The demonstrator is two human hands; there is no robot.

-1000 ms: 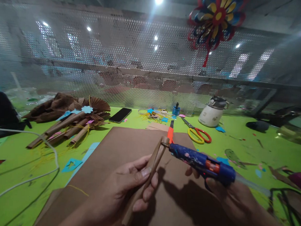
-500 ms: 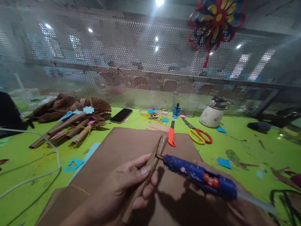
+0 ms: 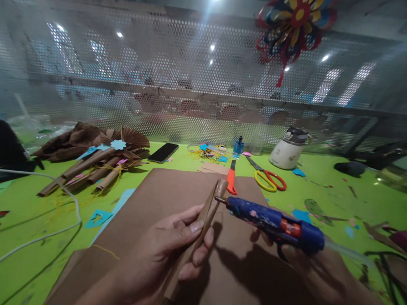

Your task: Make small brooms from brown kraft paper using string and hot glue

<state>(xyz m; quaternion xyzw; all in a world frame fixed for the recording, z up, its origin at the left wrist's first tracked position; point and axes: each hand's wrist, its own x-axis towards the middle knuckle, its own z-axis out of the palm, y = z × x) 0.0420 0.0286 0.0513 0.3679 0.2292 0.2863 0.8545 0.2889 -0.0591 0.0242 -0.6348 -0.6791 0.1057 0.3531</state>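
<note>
My left hand (image 3: 173, 240) is closed round a rolled brown paper tube (image 3: 212, 210), its thumb pressed along the loose edge of the paper. The tube slants up and away, its far end open. In my right hand (image 3: 306, 263) is a blue glue gun (image 3: 274, 222) with a red part in its body and a pale glue stick out of the back. The gun's metal nozzle points left and sits at the seam near the tube's far end; whether it touches cannot be made out. Below both hands lies a large brown paper sheet (image 3: 158, 195).
On the green table (image 3: 322, 188) lie a phone (image 3: 163, 152), an orange-handled cutter (image 3: 231, 178), scissors (image 3: 269, 179) and blue paper scraps. A white flask (image 3: 287, 148) stands at back right. Rolled brown paper pieces (image 3: 103, 162) and a white cable (image 3: 71, 197) are at left.
The glue gun has moved slightly up and right, its nozzle shifting toward the far end of the tube. My left hand keeps its hold on the paper tube. The camera view has shifted a little.
</note>
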